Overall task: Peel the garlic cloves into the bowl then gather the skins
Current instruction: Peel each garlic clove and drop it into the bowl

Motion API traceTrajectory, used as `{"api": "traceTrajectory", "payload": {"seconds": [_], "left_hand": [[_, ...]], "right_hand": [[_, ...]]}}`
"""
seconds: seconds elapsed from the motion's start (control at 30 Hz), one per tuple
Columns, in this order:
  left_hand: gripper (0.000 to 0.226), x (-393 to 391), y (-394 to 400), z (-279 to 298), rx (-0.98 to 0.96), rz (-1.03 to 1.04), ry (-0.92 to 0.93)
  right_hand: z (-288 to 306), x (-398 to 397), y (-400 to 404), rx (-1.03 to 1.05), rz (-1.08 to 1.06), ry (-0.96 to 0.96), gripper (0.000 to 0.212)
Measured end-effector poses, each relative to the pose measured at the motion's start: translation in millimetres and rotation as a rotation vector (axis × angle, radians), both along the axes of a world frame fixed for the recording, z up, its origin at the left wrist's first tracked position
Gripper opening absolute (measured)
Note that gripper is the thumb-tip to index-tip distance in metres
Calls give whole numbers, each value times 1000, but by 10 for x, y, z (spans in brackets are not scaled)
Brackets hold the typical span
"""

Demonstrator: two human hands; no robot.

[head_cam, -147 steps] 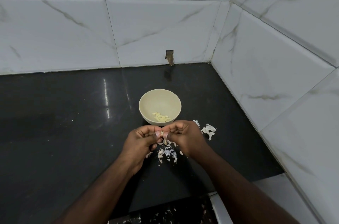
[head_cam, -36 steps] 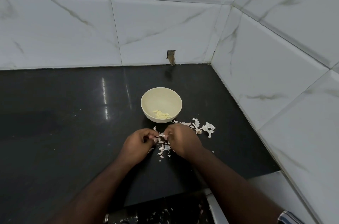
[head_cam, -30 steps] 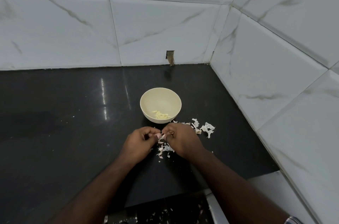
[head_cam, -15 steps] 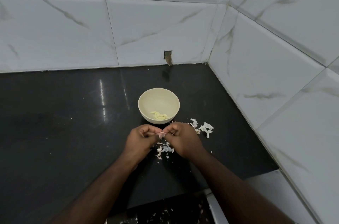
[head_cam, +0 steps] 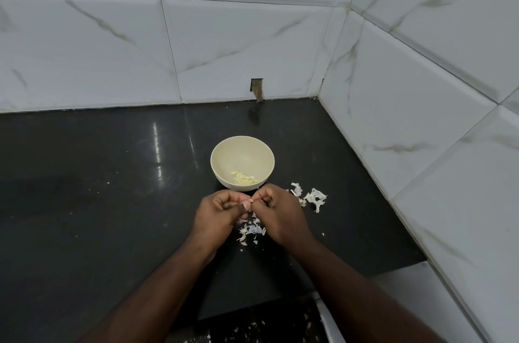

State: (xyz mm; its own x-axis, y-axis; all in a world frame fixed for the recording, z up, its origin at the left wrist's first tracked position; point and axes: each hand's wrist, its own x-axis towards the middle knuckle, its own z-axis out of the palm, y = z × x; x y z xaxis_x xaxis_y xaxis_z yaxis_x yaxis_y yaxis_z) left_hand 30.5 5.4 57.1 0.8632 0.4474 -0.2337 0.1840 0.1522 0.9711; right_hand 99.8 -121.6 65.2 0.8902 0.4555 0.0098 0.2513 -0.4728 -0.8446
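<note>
A cream bowl [head_cam: 224,154] stands on the black counter [head_cam: 98,202] and holds several peeled garlic cloves [head_cam: 243,177]. Just in front of it my left hand [head_cam: 217,216] and my right hand [head_cam: 280,213] meet, fingers curled, pinching a small garlic clove [head_cam: 250,200] between their fingertips; most of the clove is hidden. Loose garlic skins [head_cam: 252,230] lie on the counter under my hands. A second heap of skins [head_cam: 311,198] lies to the right of the bowl.
White marble-look tiled walls [head_cam: 421,117] close the counter at the back and the right. A small notch [head_cam: 257,88] sits at the foot of the back wall. More skin bits [head_cam: 252,325] lie below the counter's front edge.
My hands rose a little from the skin pile and closed together nearer the bowl, still working the clove. The bowl and the heaps of skins stayed put.
</note>
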Motion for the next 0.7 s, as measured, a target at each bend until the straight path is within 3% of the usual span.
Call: {"api": "traceTrajectory", "payload": {"seconds": [0.3,0.37,0.5,0.7], "left_hand": [[12,16,17,-9,-240,-26,47],[11,19,14,-12,-271,-59,64],[8,31,15,-3,-324,-98,70],[7,30,17,-34,-215,-104,109]], "right_hand": [[-14,187,-207,-50,-13,20,7],[11,196,-232,-10,28,32,11],[44,114,-218,155,158,231,23],[45,131,-214,345,65,407,8]]}}
